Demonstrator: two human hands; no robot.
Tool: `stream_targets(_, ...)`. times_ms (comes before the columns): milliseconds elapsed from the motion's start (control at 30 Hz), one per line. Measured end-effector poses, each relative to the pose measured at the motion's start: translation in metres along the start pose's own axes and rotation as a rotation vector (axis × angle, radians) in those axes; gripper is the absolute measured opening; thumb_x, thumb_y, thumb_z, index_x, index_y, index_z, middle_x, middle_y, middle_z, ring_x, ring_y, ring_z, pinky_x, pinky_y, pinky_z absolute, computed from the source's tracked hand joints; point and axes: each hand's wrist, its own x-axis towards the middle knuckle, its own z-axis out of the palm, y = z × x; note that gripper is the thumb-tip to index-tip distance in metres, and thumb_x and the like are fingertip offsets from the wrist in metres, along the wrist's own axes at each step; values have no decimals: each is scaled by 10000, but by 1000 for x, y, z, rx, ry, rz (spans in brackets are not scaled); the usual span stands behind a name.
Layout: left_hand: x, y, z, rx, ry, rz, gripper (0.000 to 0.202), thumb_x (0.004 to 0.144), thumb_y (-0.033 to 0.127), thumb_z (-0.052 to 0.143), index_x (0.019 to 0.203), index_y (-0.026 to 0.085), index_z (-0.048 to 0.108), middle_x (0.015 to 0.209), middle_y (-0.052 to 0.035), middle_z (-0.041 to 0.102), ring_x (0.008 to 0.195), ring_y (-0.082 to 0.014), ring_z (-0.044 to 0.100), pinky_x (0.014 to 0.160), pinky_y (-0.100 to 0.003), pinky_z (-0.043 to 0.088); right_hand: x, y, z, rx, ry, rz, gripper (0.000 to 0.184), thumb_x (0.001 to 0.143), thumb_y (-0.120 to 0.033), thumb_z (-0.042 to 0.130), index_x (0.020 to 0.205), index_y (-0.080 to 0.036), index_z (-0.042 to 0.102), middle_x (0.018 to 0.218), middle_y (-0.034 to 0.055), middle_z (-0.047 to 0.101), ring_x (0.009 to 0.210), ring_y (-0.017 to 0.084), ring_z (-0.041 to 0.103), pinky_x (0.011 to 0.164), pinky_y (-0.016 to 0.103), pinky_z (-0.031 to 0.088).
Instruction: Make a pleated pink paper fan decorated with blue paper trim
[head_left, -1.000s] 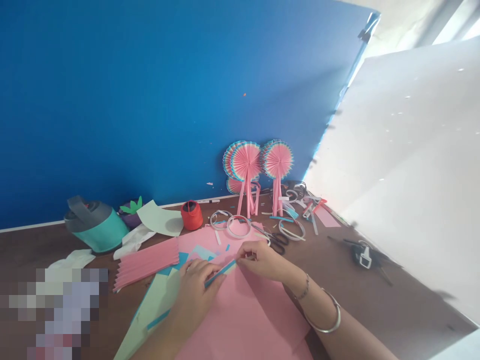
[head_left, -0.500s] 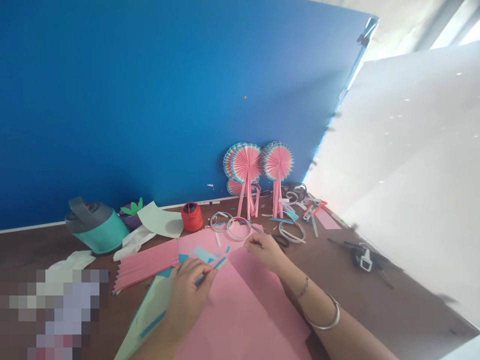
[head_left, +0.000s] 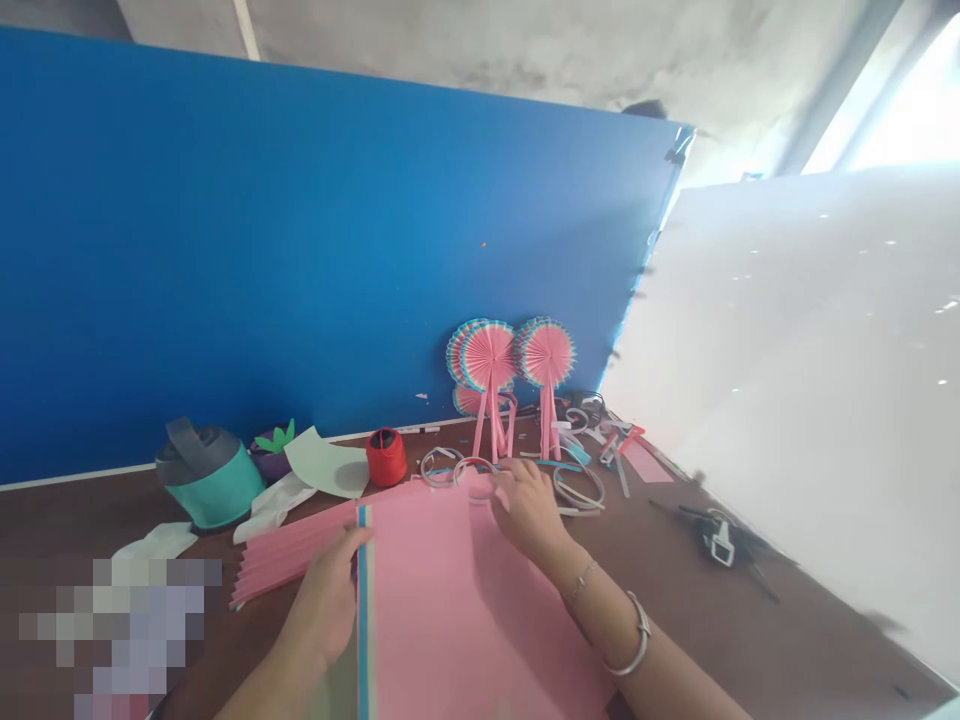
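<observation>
A large pink paper sheet (head_left: 427, 600) with a blue and a cream strip (head_left: 365, 610) down its left edge lies in front of me. My left hand (head_left: 326, 595) is closed on that striped edge, thumb on top and fingers behind. My right hand (head_left: 529, 508) is at the sheet's far right part, fingers bent down on the paper; their tips are partly hidden. Just beyond it is a roll of double-sided tape (head_left: 477, 468). Under my left arm a pale green sheet (head_left: 335, 680) shows. To the left lies a pleated pink paper (head_left: 296, 545).
Pink pleated paper fans (head_left: 489, 355) stand against the blue panel (head_left: 300, 250). A teal and grey pot (head_left: 214, 485), a red spool (head_left: 386, 458) and a pale green sheet (head_left: 326, 462) sit at the back left. Tape rings (head_left: 579, 488), paper scraps and a black item with a white buckle (head_left: 721, 545) lie right.
My left hand has moved down and left and now grips the pink sheet's striped edge. The loose blue strip it held is out of sight. The camera view has tilted up.
</observation>
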Motion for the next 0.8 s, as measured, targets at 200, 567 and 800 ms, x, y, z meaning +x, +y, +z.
stream_targets(200, -6, -1, -21, -138, 78, -33, 289, 548, 291, 751, 698, 190, 524, 488, 116, 415, 391, -46, 373, 382, -162, 272, 15, -12, 16, 330, -62, -58, 237, 706, -84, 533, 837, -196, 696, 1227, 98, 581, 1193, 280, 416, 971, 428, 288)
stream_targets(567, -47, -34, -35, -172, -60, -212, 340, 596, 241, 770, 857, 181, 560, 722, -5, 661, 665, -153, 683, 553, -205, 512, 12, -19, -31, 1353, -7, 197, 286, 755, -455, 623, 762, -169, 627, 801, 48, 664, 816, 176, 569, 829, 316, 401)
stream_targets(800, -46, -57, -53, 325, -28, 51, 695, 678, 461, 637, 1260, 163, 402, 642, 27, 620, 396, -141, 573, 373, -222, 399, -9, -33, -23, 1416, -72, 201, 318, 731, -475, 646, 738, -158, 617, 666, 20, 626, 684, 156, 554, 743, 312, 411)
